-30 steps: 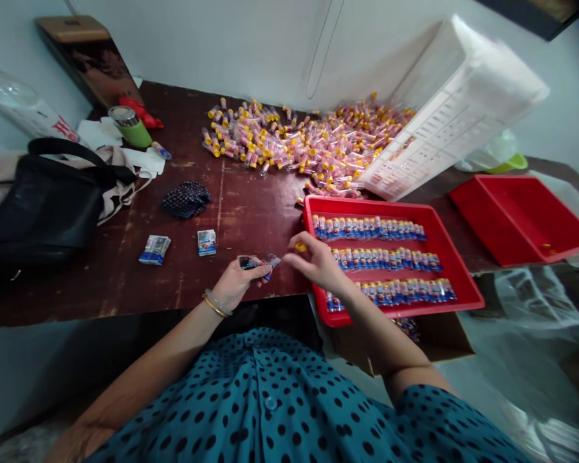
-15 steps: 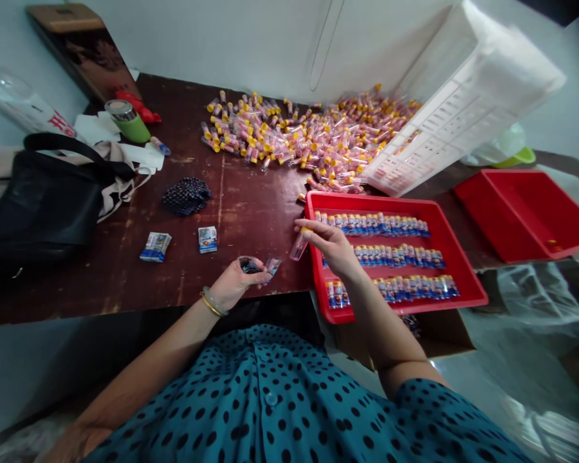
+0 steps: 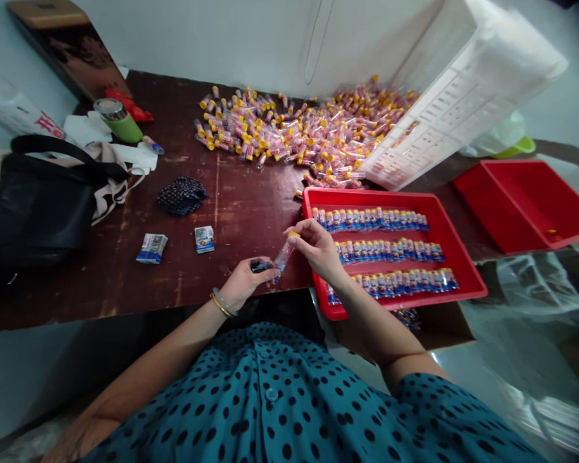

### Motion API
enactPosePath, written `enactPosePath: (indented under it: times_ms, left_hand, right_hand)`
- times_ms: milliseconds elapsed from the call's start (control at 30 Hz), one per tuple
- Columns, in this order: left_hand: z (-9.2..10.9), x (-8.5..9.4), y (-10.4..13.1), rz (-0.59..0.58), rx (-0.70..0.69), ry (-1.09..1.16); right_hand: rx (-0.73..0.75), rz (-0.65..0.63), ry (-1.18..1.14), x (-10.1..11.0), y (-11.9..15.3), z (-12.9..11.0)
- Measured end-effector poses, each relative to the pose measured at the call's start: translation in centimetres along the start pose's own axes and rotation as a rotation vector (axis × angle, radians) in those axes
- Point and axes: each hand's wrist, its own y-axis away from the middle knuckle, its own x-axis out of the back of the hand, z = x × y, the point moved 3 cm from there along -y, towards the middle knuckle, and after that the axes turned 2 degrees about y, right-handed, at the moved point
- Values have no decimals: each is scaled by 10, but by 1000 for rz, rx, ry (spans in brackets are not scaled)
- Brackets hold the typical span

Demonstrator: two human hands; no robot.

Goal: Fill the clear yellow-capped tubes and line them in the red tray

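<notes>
Between my hands is a clear tube with a yellow cap (image 3: 286,252), tilted, its lower end at a printed plastic sleeve. My right hand (image 3: 316,249) pinches the tube near its cap. My left hand (image 3: 246,280) is closed on a small stack of printed sleeves (image 3: 260,265), with its thumb and fingers at the tube's lower end. How far the sleeve covers the tube I cannot tell. To the right, a red tray (image 3: 390,196) holds three rows of yellow-capped tubes with blue printed sleeves (image 3: 390,249). Two stacks of sleeves (image 3: 204,238) (image 3: 152,248) lie left of my hands.
A large heap of yellow-capped tubes (image 3: 289,132) lies along the wall, beside a tilted white crate (image 3: 429,135). On the left are a dark patterned cloth (image 3: 182,195), a black bag (image 3: 43,209) and a green flask (image 3: 120,122). A red bin (image 3: 521,206) stands far right.
My right hand has moved left, bringing the tube to the sleeve at my left hand. The two hands are now close together. The view has shifted slightly.
</notes>
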Motion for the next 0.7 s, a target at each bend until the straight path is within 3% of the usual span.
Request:
enactPosePath:
  times_ms: [233,400,500,700]
  left_hand:
    - [-8,-21,6,-38,182,259]
    - [-13,-29,4,-69,181,310]
    - [-12,-35,1,-109,184,367]
    - [-5,-43,2,-130,153,373]
  right_hand:
    - [-35,84,136,8,30,26]
    - [-51,160,-7,8,53,32]
    - [-64,140,-45,3,64,34]
    - [27,150,125,4,74,32]
